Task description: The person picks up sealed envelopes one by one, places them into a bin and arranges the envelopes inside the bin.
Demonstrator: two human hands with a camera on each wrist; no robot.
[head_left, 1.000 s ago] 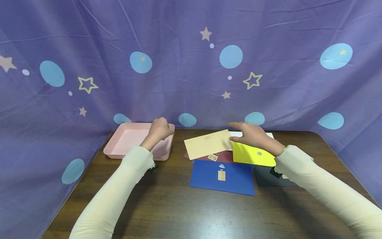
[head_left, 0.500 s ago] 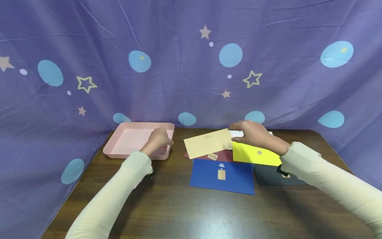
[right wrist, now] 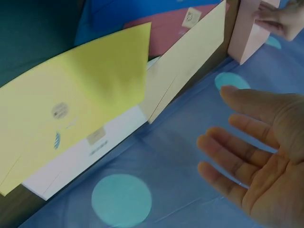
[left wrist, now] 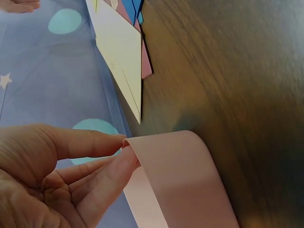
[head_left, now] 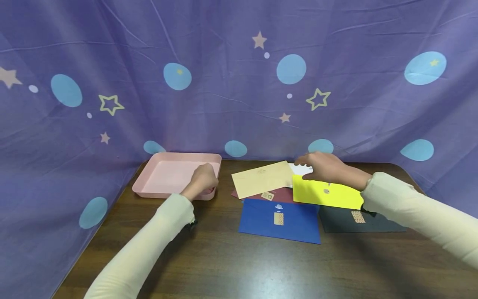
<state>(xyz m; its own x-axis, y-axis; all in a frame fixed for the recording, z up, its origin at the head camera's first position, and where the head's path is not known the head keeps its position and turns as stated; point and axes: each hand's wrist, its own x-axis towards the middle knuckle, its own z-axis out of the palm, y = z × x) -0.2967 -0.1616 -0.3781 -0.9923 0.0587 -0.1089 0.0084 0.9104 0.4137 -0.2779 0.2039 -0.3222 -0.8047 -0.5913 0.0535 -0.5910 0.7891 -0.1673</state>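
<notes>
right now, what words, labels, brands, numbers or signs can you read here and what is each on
No text is legible.
Cream paper envelope: faint print, too small.
Dark red paper envelope: beige label, too small.
Yellow paper envelope: round mark, too blurred.
White paper envelope: dark print, too blurred.
Blue paper envelope: hat picture, unreadable rectangular label.
Blackish paper envelope: dotted label, unreadable.

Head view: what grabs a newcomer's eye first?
Probably the bright yellow envelope, right of centre on the dark wooden table, partly covering a white one, with the open right grip close by. Next, the saturated blue envelope, nearest the person in the spread, and the pink tray at left, its rim pinched by the left grip. Behind everything, a purple star-patterned cloth fills the background.
</notes>
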